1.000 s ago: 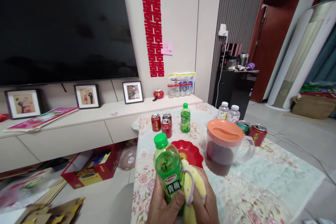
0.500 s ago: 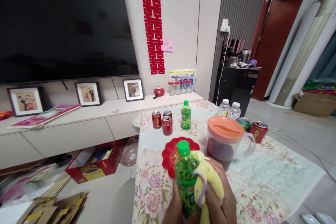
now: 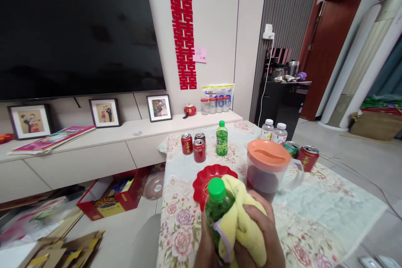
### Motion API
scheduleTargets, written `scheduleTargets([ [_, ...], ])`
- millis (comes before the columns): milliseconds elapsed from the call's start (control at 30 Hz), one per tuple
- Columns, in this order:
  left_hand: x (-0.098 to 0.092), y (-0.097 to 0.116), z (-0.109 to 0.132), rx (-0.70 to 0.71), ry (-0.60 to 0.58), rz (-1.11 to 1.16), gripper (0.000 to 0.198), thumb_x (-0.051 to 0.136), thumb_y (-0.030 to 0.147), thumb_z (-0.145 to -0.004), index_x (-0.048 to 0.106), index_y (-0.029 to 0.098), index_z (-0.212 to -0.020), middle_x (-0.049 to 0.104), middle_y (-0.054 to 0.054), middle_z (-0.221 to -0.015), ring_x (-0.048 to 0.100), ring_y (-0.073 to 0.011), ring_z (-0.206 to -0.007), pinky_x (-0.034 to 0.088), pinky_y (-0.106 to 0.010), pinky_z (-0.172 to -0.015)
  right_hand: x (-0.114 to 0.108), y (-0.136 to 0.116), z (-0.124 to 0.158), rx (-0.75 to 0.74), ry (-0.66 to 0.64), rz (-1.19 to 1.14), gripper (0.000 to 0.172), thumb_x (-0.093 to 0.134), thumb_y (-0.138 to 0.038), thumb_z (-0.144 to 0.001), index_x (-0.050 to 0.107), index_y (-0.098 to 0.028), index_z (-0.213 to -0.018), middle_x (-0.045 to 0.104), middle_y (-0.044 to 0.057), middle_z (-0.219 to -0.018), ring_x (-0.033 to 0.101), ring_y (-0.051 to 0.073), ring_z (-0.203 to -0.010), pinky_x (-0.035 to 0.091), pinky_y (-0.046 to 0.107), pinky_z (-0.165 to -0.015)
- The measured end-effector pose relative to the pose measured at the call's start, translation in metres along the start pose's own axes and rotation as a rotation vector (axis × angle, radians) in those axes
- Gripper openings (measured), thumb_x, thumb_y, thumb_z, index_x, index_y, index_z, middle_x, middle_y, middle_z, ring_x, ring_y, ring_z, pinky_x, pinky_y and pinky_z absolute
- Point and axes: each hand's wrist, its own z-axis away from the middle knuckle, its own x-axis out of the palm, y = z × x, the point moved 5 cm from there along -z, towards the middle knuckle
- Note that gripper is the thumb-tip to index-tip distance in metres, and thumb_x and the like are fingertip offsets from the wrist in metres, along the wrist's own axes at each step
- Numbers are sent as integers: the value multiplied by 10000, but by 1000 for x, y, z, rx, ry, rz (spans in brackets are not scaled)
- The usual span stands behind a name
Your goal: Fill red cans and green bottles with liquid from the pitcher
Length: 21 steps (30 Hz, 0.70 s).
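A green-capped drink bottle (image 3: 216,207) stands tilted a little toward me, with my left hand (image 3: 204,245) wrapped round its lower left side. In my right hand (image 3: 266,226) is a yellow cloth (image 3: 240,209) with a purple edge, pressed against the bottle's right side. The cloth and fingers hide much of the label and the bottle's base. Just behind the bottle lies a red scalloped plate (image 3: 201,180). To the right of it stands a clear pitcher (image 3: 265,178) with an orange lid and dark liquid inside.
On the flowered tablecloth (image 3: 182,217) stand several red cans (image 3: 199,150), another green bottle (image 3: 222,140), two white-capped bottles (image 3: 279,134) and a green can (image 3: 292,149). Left, a red box (image 3: 108,197) sits on the floor below a white cabinet (image 3: 81,155).
The cloth has spread further across the bottle's front, covering more of the label. The bottle has come slightly lower and left, tilting more toward me. My right hand has moved with the cloth.
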Motion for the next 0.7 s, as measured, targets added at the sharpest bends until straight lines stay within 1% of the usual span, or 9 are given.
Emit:
scheduleTargets([
  [167,-16,1,2,-37,-12,47,374,702,417,-1045,673,221,-1362,676,-122,-1427,705,-278,-1202,630,-491,-1015,13,19,0,89,-87,-84,325,681,-462,-1001,688,-282,-1272,662,131,-1416,684,331,-1290,611,435,-1004],
  [233,-22,-1,7,-61,-21,68,529,773,469,-988,637,237,-1444,690,-140,-1437,705,-310,-1256,600,-499,-1082,15,26,-3,109,-92,-99,332,664,-486,-1006,701,-275,-1259,694,123,-1365,707,313,-1238,627,406,-965],
  [333,-29,-7,10,-105,-41,134,887,928,510,-831,519,310,-1591,718,-131,-1459,651,-367,-1401,501,-466,-1216,16,32,-11,84,-146,-124,330,643,-491,-1008,734,-262,-1228,754,105,-1230,748,294,-1127,647,383,-902],
  [367,-30,-8,9,-109,-49,156,964,961,495,-792,492,310,-1614,719,-132,-1470,619,-382,-1447,472,-458,-1244,17,34,-13,81,-175,-129,327,643,-485,-1007,743,-260,-1222,768,96,-1192,761,285,-1090,651,375,-887],
  [433,-32,-11,6,-111,-59,191,1030,996,460,-746,484,292,-1624,716,-143,-1484,563,-405,-1505,443,-455,-1270,19,38,-15,118,-225,-132,317,637,-460,-1015,748,-257,-1233,786,86,-1163,777,266,-1041,656,354,-869],
  [500,-32,-14,4,-121,-50,200,1027,1004,443,-734,500,282,-1613,715,-149,-1488,548,-420,-1516,454,-464,-1263,20,42,-13,180,-222,-130,321,624,-447,-1028,742,-258,-1259,790,86,-1185,784,257,-1035,658,343,-864],
  [567,-29,-17,3,-124,-30,182,966,997,441,-747,538,283,-1582,716,-140,-1485,547,-422,-1515,470,-463,-1252,19,42,-8,209,-181,-131,354,620,-473,-1028,732,-255,-1284,783,95,-1226,777,268,-1076,656,354,-887],
  [633,-24,-16,3,-91,-25,128,823,971,434,-790,609,283,-1513,717,-129,-1474,554,-411,-1503,492,-453,-1233,16,39,-2,210,-131,-120,401,628,-503,-1018,716,-254,-1320,758,109,-1300,747,296,-1176,643,383,-951],
  [700,-18,-13,4,-52,-37,77,591,878,439,-899,668,273,-1426,701,-123,-1471,612,-375,-1426,546,-480,-1174,11,31,1,203,-95,-83,425,639,-487,-1017,689,-265,-1375,707,122,-1409,692,327,-1296,617,417,-1020],
])
